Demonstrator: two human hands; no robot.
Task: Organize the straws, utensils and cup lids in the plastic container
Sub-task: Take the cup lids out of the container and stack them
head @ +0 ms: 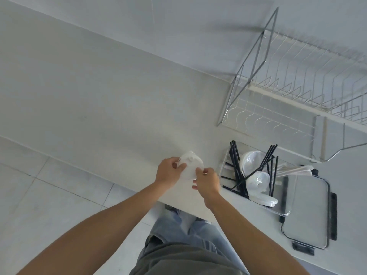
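While both hands work over the white counter (119, 100), a stack of white cup lids (191, 165) sits between them, just left of the clear plastic container (224, 163). The left hand (168, 172) has its fingers curled round the stack's left edge, thumb on top; the right hand (207, 180) pinches the right edge with thumb and forefinger, the other fingers loosely bent below. Whether the stack rests on the counter or is lifted off it cannot be told. Inside the container, black straws (236, 167) lean and cross at many angles, with more cup lids (253, 161) lying among them and one flat lid (266, 201) at its near corner. White utensils (294, 170) poke out over the container's right side. Right of the container lies its lid (306, 211), clear with black clips. Beyond the container stands a wire dish rack (288, 92) against the wall.
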